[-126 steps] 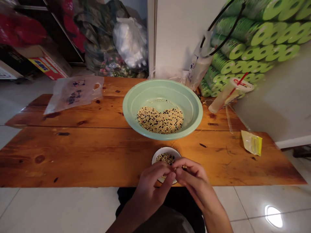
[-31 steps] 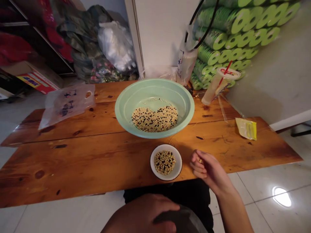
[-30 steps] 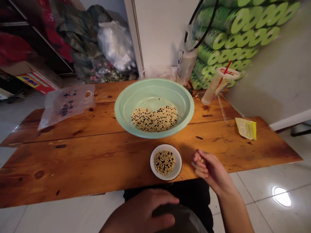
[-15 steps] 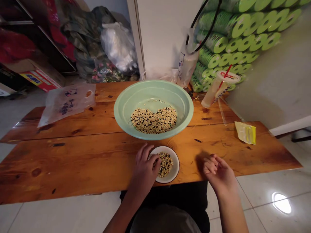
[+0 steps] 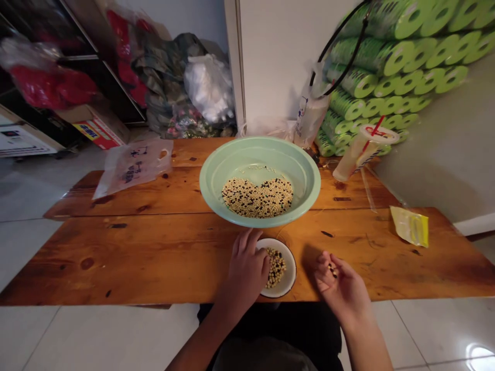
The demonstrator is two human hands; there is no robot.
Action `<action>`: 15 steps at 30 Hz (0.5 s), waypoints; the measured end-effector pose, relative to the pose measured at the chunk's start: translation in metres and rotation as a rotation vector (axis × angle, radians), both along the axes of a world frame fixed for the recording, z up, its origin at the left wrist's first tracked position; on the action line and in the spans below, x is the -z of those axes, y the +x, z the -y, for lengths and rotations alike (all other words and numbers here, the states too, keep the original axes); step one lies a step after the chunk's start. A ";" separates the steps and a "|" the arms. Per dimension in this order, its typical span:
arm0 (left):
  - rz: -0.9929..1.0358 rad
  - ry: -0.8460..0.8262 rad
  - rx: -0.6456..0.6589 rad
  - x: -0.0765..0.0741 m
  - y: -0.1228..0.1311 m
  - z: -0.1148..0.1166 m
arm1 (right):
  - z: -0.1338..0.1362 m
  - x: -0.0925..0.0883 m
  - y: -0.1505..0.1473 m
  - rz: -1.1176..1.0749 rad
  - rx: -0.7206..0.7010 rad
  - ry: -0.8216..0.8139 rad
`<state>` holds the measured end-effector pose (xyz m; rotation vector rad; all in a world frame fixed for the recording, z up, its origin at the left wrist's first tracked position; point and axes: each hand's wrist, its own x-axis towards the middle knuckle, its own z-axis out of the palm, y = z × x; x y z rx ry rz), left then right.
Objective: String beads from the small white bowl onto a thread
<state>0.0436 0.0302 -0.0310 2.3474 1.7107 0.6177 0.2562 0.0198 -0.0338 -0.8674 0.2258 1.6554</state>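
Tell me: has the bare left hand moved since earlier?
Yes: the left hand has come forward from the lap, toward the pale green plastic basin, and now lies over the small white enamel bowl.

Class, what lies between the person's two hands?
In the head view, a small white bowl of pale and dark beans sits between the left hand and the right hand, with the left hand over its rim.

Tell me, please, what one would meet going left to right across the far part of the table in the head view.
Plastic bag → green basin → plastic cup → yellow packet
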 end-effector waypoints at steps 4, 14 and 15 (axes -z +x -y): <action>0.123 -0.022 -0.026 0.004 -0.004 0.001 | 0.004 -0.005 -0.013 0.129 -0.165 -0.004; 0.596 -0.052 -0.118 0.002 -0.011 0.001 | 0.004 -0.001 -0.024 0.300 -0.109 0.078; 0.639 -0.057 -0.143 -0.001 -0.012 0.001 | 0.003 -0.002 -0.026 0.307 -0.116 0.093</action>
